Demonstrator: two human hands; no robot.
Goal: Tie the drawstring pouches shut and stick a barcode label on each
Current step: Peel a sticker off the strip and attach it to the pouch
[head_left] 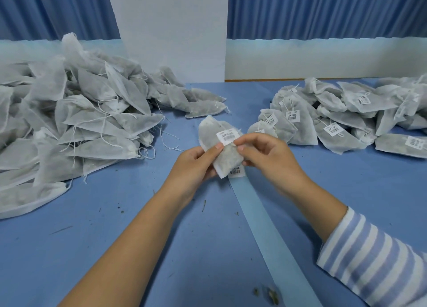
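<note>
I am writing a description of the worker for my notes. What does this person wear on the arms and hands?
The left hand and the right hand wear no gloves, rings or watch. The right arm has a sleeve with light blue and white stripes across it, ending at the forearm. No sleeve shows on the left forearm.

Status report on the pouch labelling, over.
Left hand grip on pouch; right hand pinching barcode label at its edge. Label sits on pouch face. Liner strip below on table; nothing blocking.
</note>
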